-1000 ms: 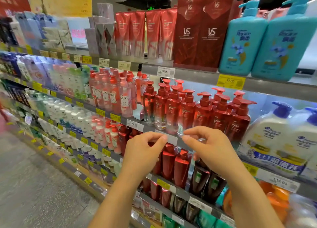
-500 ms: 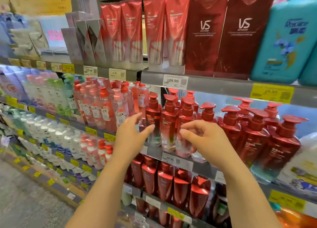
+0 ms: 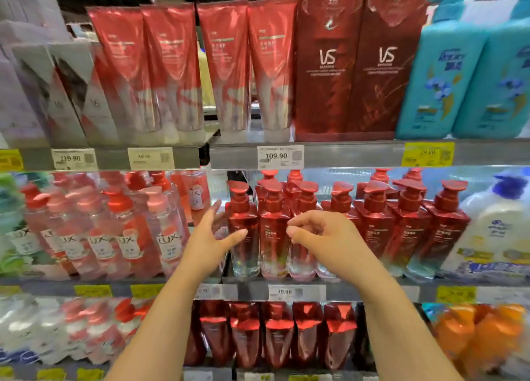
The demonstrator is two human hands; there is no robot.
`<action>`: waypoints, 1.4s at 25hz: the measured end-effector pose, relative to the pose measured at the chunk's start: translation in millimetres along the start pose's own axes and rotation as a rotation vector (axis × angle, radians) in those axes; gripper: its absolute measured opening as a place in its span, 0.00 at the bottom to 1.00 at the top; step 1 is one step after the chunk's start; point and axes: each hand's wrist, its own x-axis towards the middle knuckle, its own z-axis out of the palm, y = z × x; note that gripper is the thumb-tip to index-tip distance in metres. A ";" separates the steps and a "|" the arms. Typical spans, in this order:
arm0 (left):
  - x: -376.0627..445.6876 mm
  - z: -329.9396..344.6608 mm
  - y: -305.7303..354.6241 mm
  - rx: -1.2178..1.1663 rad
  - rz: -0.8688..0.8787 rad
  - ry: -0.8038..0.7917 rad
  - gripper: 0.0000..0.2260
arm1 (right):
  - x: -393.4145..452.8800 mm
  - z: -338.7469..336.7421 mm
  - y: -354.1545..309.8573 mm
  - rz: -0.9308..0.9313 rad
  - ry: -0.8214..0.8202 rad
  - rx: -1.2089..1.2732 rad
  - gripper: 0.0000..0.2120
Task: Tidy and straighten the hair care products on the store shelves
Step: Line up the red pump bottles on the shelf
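Head view: row of red pump bottles with clear lower halves stands on the middle shelf, front rank mostly upright, but the left three or four are bunched tight and their pump heads point different ways, so the straightening looks barely begun here; no bottle lifted or visibly shifted. Left hand is beside the leftmost red bottle, fingers spread and straight, thumb lying across its front, other fingers reaching round its left side; grip not closed. Right hand hovers in front of the third bottle along, fingers loosely curled, holding nothing as far as I can tell; contact with the bottle unclear, blur. Second bottle sits between the two hands. Left of the row: pink and red LUX bottles, blurred. Above: red tubes, dark red VS cartons, teal pump bottles. Right: white bottle with blue pump. Below: more red bottles.
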 end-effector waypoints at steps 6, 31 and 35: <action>5.0 -0.2 -0.5 0.046 0.131 -0.031 0.41 | -29.5 30.2 -16.1 0.126 0.103 -0.038 0.03; -87.4 135.3 120.6 -0.019 0.209 -0.081 0.36 | 10.5 -167.4 89.7 0.271 0.118 -0.238 0.41; -87.3 162.7 134.2 0.010 0.205 0.004 0.39 | 28.5 -174.4 100.7 0.289 -0.025 -0.225 0.26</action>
